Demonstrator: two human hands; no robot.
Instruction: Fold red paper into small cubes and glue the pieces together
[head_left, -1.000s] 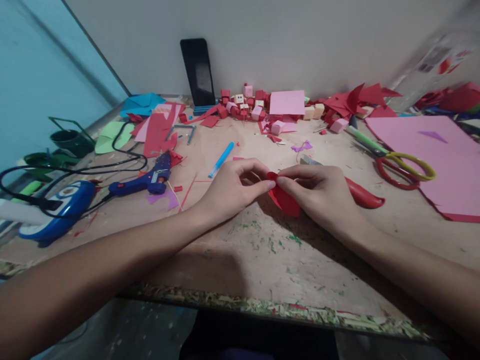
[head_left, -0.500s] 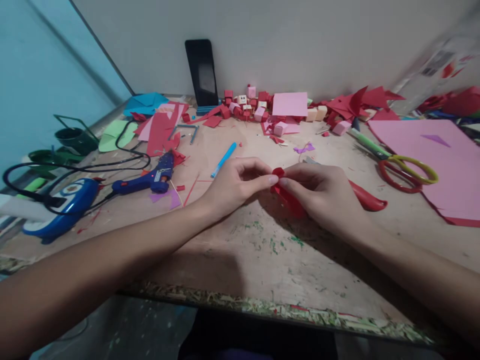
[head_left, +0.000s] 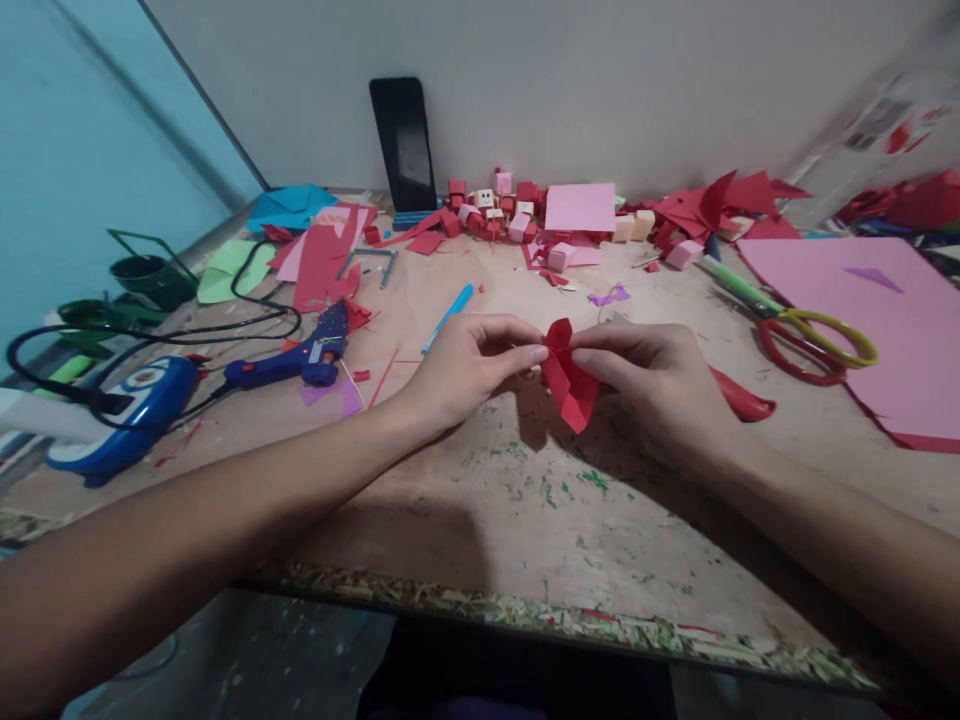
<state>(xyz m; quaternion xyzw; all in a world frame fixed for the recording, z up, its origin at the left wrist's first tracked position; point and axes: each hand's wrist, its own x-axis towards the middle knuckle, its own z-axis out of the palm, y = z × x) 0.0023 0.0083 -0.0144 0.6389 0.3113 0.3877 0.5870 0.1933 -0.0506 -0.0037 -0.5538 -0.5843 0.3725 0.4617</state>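
A creased piece of red paper (head_left: 571, 385) is held up over the middle of the wooden table. My left hand (head_left: 480, 370) pinches its left edge between thumb and fingers. On the other side, my right hand (head_left: 645, 375) grips the paper's right edge with thumb and fingertips. The lower part hangs down to a point between the hands. A red-handled tool (head_left: 744, 395) lies partly hidden behind my right hand. Just beyond my left hand is a light blue stick (head_left: 452, 310), its near end covered by the hand.
A blue glue gun (head_left: 300, 360) with a black cord lies left, near a blue-and-white power strip (head_left: 131, 410). Scissors (head_left: 810, 340) rest on pink paper (head_left: 892, 330) at right. Small paper cubes (head_left: 517, 225), red scraps and a leaning phone (head_left: 403, 145) line the wall.
The red paper has turned and opened out, so more of its creased face shows between the hands. My right hand has shifted slightly right.
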